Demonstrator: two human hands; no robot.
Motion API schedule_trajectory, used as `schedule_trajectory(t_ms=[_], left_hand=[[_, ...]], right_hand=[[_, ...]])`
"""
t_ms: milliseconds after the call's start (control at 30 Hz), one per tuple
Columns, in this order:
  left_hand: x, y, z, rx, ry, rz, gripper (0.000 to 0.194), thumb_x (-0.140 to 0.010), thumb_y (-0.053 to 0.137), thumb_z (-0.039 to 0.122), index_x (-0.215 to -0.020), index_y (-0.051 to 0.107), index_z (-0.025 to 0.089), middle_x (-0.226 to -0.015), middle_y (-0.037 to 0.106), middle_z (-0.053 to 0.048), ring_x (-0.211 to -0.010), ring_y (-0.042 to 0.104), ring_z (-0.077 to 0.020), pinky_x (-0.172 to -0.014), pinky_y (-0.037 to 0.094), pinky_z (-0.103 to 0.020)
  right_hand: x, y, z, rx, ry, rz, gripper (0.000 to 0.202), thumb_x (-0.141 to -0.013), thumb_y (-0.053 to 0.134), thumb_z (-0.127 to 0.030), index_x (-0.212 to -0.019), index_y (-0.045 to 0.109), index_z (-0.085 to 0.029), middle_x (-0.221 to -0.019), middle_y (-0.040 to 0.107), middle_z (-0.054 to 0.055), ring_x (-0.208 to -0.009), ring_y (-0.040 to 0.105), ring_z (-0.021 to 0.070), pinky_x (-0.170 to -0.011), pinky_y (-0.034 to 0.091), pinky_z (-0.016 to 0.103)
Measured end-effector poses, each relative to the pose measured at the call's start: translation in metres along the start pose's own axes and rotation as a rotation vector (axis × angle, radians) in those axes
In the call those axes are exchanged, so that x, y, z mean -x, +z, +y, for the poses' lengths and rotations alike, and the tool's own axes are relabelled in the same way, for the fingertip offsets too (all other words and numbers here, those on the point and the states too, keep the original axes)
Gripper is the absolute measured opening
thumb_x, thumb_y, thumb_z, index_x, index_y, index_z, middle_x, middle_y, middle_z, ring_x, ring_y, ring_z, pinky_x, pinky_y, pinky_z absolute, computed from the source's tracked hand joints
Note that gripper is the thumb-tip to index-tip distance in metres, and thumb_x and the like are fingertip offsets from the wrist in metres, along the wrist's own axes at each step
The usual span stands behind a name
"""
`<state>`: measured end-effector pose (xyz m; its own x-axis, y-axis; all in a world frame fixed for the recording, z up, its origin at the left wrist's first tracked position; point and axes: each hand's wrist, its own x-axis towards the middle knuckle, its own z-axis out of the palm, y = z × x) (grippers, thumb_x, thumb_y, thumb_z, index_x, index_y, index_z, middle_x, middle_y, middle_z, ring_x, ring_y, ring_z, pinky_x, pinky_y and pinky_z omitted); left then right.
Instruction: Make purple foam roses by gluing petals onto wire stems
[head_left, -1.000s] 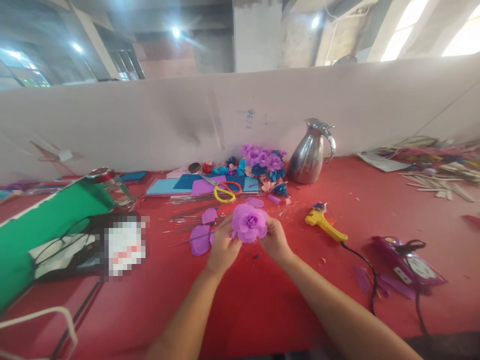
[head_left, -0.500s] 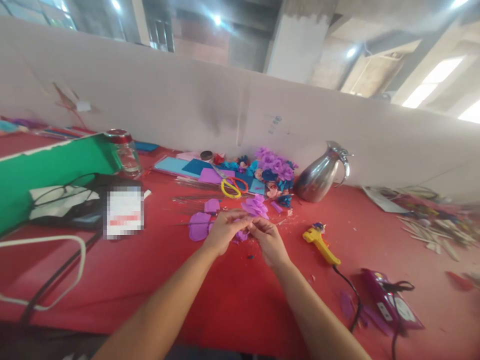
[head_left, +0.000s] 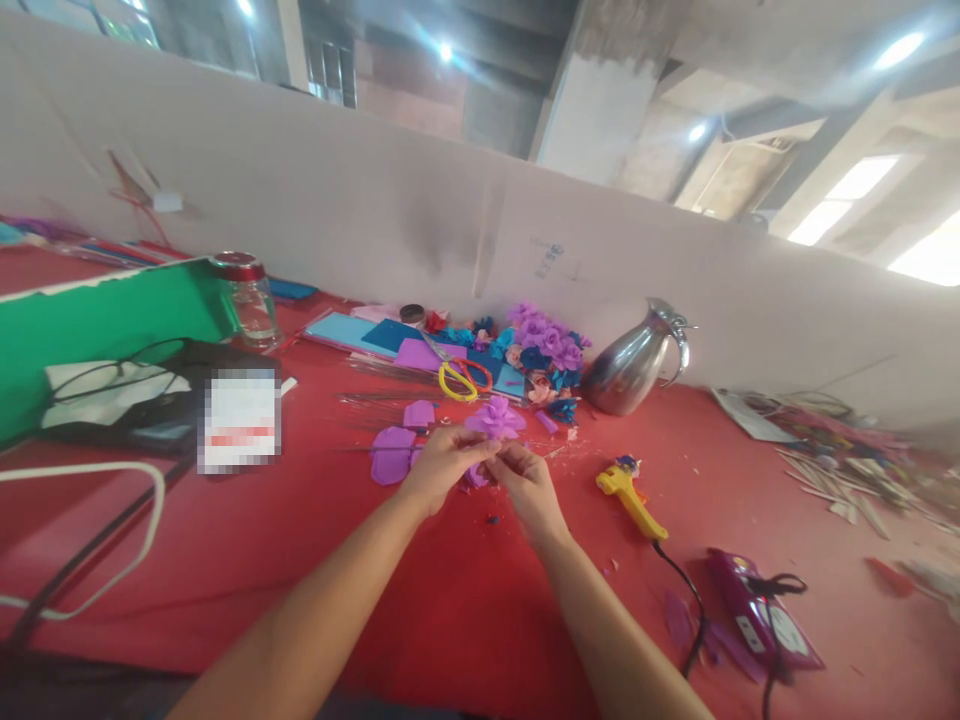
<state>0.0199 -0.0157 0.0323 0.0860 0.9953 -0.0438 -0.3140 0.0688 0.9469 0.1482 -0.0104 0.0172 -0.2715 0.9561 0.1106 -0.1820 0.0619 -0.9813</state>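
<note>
A purple paper flower (head_left: 496,416) stands up just above the fingertips of both hands, its petals spread. My left hand (head_left: 448,465) and my right hand (head_left: 521,478) meet under it, thumbs and fingers pinched together at its base. The stem, if there is one, is hidden by the fingers. Cut purple paper petals (head_left: 392,455) lie to the left of my left hand, with a smaller purple piece (head_left: 419,414) above them. Thin wires (head_left: 375,405) lie behind these pieces.
Scissors (head_left: 459,382) rest on coloured paper sheets (head_left: 345,328) beside a heap of paper flowers (head_left: 546,340). At the right are a metal jug (head_left: 628,365), a yellow glue gun (head_left: 631,502) and a purple power strip (head_left: 761,610). A lidded glass jar (head_left: 253,305) stands left.
The view has shifted slightly. The purple flower now shows more upright and open above my fingers, and my hands remain pinched together.
</note>
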Motion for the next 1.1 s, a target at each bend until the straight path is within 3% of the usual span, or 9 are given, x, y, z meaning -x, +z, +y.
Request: schedule_trajectory(t_ms=[200, 367, 433, 500, 600, 700, 867, 967, 1100], left_hand=[[0.001, 0.004, 0.002, 0.169, -0.13, -0.065, 0.027, -0.058, 0.08, 0.031, -0.075, 0.073, 0.012, -0.052, 0.06, -0.002, -0.047, 0.054, -0.0115, -0.044, 0.039, -0.023], [-0.007, -0.003, -0.004, 0.318, -0.114, 0.15, 0.021, -0.059, 0.08, 0.023, -0.076, 0.073, 0.012, -0.071, 0.068, -0.006, -0.067, 0.063, -0.0138, -0.063, 0.05, -0.025], [-0.011, -0.008, -0.005, 0.346, -0.114, 0.223, 0.019, -0.06, 0.079, 0.021, -0.076, 0.072, 0.013, -0.071, 0.067, -0.005, -0.067, 0.062, -0.0123, -0.065, 0.05, -0.024], [-0.014, -0.013, -0.007, 0.351, -0.105, 0.253, 0.018, -0.061, 0.078, 0.022, -0.074, 0.07, 0.013, -0.063, 0.062, -0.001, -0.057, 0.057, -0.0087, -0.059, 0.047, -0.021], [-0.017, -0.017, -0.011, 0.309, -0.031, 0.262, 0.019, -0.062, 0.077, 0.026, -0.07, 0.065, 0.012, -0.056, 0.053, 0.004, -0.046, 0.043, -0.0035, -0.047, 0.034, -0.016], [-0.019, -0.018, -0.016, 0.216, 0.047, 0.257, 0.023, -0.066, 0.073, 0.031, -0.065, 0.059, 0.013, -0.055, 0.05, 0.004, -0.042, 0.033, -0.0015, -0.043, 0.024, -0.016], [-0.021, -0.018, -0.017, 0.181, 0.075, 0.323, 0.023, -0.07, 0.067, 0.032, -0.069, 0.05, 0.017, -0.053, 0.049, 0.005, -0.042, 0.034, -0.0031, -0.045, 0.024, -0.016], [-0.02, -0.018, -0.014, 0.224, 0.088, 0.331, 0.026, -0.067, 0.069, 0.033, -0.074, 0.05, 0.018, -0.053, 0.05, 0.006, -0.044, 0.037, -0.0036, -0.046, 0.025, -0.016], [-0.019, -0.021, -0.012, 0.294, 0.118, 0.335, 0.033, -0.062, 0.074, 0.039, -0.071, 0.05, 0.017, -0.055, 0.051, 0.006, -0.042, 0.033, -0.0016, -0.045, 0.025, -0.015]], right_hand=[[0.0, 0.001, 0.004, 0.006, 0.046, 0.018, 0.023, -0.071, 0.068, -0.039, -0.071, 0.068, -0.016, -0.06, 0.064, 0.0, -0.054, 0.053, 0.0106, -0.053, 0.041, 0.022], [-0.005, -0.014, -0.004, 0.413, -0.084, 0.13, 0.029, -0.079, 0.055, -0.042, -0.081, 0.07, -0.017, -0.074, 0.071, 0.004, -0.065, 0.063, 0.0167, -0.062, 0.047, 0.027], [-0.005, -0.034, -0.018, 0.668, -0.145, 0.265, 0.031, -0.08, 0.051, -0.042, -0.086, 0.071, -0.019, -0.083, 0.073, 0.005, -0.075, 0.066, 0.0197, -0.07, 0.049, 0.029], [-0.003, -0.062, -0.034, 0.939, -0.094, 0.349, 0.031, -0.081, 0.049, -0.04, -0.093, 0.07, -0.02, -0.087, 0.073, 0.006, -0.079, 0.066, 0.0212, -0.072, 0.049, 0.03], [0.01, -0.111, -0.048, 1.41, 0.117, 0.41, 0.036, -0.079, 0.051, -0.033, -0.11, 0.065, -0.021, -0.108, 0.068, 0.01, -0.1, 0.063, 0.027, -0.08, 0.048, 0.036], [0.027, -0.152, -0.042, 1.67, 0.393, 0.422, 0.044, -0.08, 0.049, -0.036, -0.118, 0.06, -0.018, -0.122, 0.06, 0.016, -0.111, 0.057, 0.0336, -0.083, 0.047, 0.041], [0.039, -0.182, -0.015, 1.704, 0.576, 0.382, 0.042, -0.085, 0.041, -0.038, -0.117, 0.06, -0.017, -0.116, 0.063, 0.017, -0.108, 0.061, 0.03, -0.082, 0.048, 0.037], [0.035, -0.183, -0.004, 1.708, 0.546, 0.338, 0.033, -0.082, 0.047, -0.031, -0.108, 0.063, -0.019, -0.109, 0.066, 0.015, -0.102, 0.065, 0.026, -0.079, 0.048, 0.032], [0.029, -0.179, -0.001, 1.694, 0.472, 0.363, 0.028, -0.081, 0.047, -0.025, -0.099, 0.064, -0.012, -0.102, 0.067, 0.02, -0.092, 0.068, 0.0273, -0.069, 0.048, 0.03]])
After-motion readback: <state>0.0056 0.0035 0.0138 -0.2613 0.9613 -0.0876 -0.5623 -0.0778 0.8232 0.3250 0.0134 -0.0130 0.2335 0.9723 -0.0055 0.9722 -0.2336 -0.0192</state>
